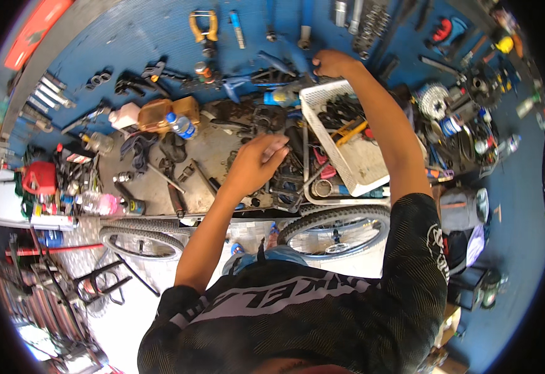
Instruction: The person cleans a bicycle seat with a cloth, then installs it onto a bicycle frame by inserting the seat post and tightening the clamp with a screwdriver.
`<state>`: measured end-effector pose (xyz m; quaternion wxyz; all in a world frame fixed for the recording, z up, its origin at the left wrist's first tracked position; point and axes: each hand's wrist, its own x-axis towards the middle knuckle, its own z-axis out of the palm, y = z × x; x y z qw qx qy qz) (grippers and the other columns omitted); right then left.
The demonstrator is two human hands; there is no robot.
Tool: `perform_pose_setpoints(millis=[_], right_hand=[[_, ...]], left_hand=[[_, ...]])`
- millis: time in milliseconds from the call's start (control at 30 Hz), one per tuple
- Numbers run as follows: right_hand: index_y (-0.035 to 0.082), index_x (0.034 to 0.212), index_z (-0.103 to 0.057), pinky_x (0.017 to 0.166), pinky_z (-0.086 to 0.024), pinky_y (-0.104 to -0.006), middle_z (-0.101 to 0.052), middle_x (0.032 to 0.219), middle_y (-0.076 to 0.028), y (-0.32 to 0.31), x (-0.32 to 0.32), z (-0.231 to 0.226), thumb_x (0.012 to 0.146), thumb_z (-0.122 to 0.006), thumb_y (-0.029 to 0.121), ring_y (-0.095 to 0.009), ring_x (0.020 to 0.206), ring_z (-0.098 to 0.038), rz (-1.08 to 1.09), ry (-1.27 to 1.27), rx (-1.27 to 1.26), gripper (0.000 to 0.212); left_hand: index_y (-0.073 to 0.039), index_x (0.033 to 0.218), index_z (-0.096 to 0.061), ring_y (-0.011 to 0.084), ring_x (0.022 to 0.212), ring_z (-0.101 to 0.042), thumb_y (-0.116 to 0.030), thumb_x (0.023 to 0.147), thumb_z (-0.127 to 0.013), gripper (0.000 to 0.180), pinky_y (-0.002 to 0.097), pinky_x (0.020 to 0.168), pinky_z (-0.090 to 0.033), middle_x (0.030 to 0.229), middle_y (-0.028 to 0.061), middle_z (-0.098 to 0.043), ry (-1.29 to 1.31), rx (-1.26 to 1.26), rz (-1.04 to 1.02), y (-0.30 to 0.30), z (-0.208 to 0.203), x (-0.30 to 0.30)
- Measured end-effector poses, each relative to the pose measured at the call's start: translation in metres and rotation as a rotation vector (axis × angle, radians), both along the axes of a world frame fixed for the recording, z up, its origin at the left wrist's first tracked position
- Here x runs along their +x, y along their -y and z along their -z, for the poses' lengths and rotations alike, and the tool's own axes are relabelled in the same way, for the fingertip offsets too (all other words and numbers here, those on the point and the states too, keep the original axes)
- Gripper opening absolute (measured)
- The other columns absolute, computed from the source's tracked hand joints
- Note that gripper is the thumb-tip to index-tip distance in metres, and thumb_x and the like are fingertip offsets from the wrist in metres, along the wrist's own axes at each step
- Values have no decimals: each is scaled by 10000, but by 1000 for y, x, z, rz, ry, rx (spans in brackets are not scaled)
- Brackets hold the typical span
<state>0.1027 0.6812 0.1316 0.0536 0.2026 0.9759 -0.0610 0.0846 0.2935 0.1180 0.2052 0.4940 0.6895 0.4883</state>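
My left hand (pixel 259 165) hovers over the bench beside the white basket, fingers loosely bent and thumb apart, with nothing visible in it. Dark metal tools and parts lie beneath it. My right arm stretches across the white perforated basket (pixel 372 186) to the blue wall panel. There my right hand (pixel 336 64) has its fingers curled beside a blue-handled tool (pixel 298 60); whatever lies within them is hidden. Inside the basket are black parts (pixel 340 111) and a yellow-handled tool (pixel 351 133).
Along the bench (pixel 151 198) stand an amber container (pixel 155 116) and a blue-capped bottle (pixel 181 126). Two bicycle wheels (pixel 338 233) show below its front edge. Tools hang on the wall, including a yellow clamp-like tool (pixel 203 28). A cassette sprocket (pixel 433 100) sits at right.
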Motion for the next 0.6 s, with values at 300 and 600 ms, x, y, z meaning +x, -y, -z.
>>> perform_pose_setpoints(millis=[300,600], right_hand=[[105,1215,-689,909,-535,-412,-711,1143,-164,-54,-9,19,834,-637,168,-330,1050,-663,-53,-56,-234,390],[95,1388,-540,816,-611,-431,-690,982,-98,14,-7,29,899,-703,193,-221,830,-691,249,-300,-783,524]], left_hand=[[-2,1156,-686,138,877,-686,-144,989,-643,223,278,751,-542,992,87,-740,208,-81,-600,275,107,-27],[-15,1212,-677,145,876,-674,-234,1030,-605,294,285,767,-541,991,80,-731,336,-127,-820,414,87,66]])
